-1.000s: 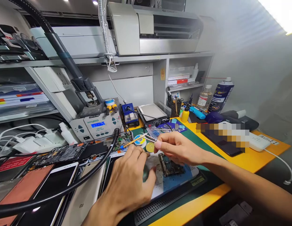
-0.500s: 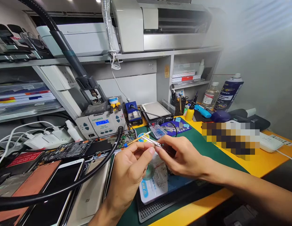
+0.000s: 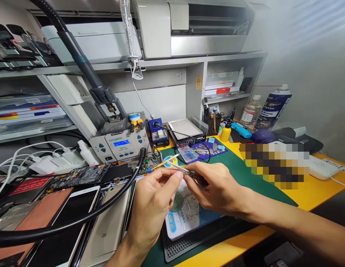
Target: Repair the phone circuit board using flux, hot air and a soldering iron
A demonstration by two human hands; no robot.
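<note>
My left hand [image 3: 158, 196] is closed in a pinch, its thumb and forefinger together beside the metal tool's tip; what lies between them is too small to make out. A thin yellow stick [image 3: 162, 163] shows just beyond its fingers. In my right hand [image 3: 216, 185] is a pair of metal tweezers [image 3: 186, 171], pointing left toward the left fingertips. Both hands are held over a white-and-blue box [image 3: 179, 231], which lies on a grey perforated tray [image 3: 179, 250]. A round greenish disc [image 3: 178, 202] shows just under the left fingers.
Phones [image 3: 104, 231] lie at the left, crossed by a black hose [image 3: 105, 211]. Behind are a soldering station [image 3: 120, 144], a hot plate [image 3: 185, 129] and a yellow bottle [image 3: 225, 132]. A spray can [image 3: 274, 107] stands at the back right of the green mat [image 3: 258, 181].
The view has shifted slightly. The tweezers in my right hand have turned a little and their tips are nearer the left fingertips. Both hands keep nearly the same place.
</note>
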